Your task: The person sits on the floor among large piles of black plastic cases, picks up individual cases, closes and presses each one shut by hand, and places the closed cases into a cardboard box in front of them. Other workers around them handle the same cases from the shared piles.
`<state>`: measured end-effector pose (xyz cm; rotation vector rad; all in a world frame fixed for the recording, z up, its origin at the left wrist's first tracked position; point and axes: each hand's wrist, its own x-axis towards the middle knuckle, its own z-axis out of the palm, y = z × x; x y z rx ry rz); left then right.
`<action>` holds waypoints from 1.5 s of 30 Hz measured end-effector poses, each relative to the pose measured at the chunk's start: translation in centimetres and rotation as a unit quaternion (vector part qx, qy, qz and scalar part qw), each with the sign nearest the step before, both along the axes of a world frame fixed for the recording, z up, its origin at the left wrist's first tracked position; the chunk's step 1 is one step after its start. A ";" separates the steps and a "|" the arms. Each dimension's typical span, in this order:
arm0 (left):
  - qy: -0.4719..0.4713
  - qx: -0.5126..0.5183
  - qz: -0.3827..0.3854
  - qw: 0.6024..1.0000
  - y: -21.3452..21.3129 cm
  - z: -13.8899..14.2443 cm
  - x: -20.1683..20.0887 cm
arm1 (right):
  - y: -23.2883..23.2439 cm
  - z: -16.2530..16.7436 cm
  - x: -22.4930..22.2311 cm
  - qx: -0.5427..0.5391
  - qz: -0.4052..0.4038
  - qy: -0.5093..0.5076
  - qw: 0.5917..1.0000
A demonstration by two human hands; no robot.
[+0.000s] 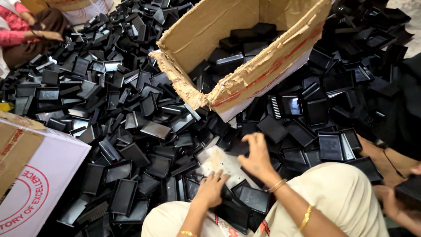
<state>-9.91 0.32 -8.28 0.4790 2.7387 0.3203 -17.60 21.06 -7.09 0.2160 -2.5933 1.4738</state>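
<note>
Left hand (210,189): we press our fingers down on a stack of black plastic trays (239,207) on our lap, to steady it.
Right hand (256,156): we pinch one tray (239,147) just above the stack, lifted from the heap (131,114).
Torn cardboard box (245,52): beyond the grip, part filled with trays.

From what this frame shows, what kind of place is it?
Probably a small workshop floor for sorting or packing: a huge heap of black plastic trays, a torn cardboard box partly filled, and another person at the pile.

Black trays (123,195), torn brown carton (245,48)
</note>
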 end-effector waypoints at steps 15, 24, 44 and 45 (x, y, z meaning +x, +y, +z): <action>0.290 0.264 0.259 0.883 0.0 4.9 -0.8 | -0.3 0.3 0.1 -0.377 0.149 -0.281 0.870; 0.252 0.486 0.169 0.819 3.4 5.8 2.1 | 0.6 2.2 0.7 -0.480 0.277 -0.222 0.802; 0.351 0.369 0.104 0.854 3.4 8.2 2.6 | 0.2 1.9 0.9 -0.591 0.207 -0.319 0.711; 0.340 0.380 0.143 0.848 3.2 8.2 2.5 | 0.3 1.7 1.0 -0.558 0.225 -0.333 0.726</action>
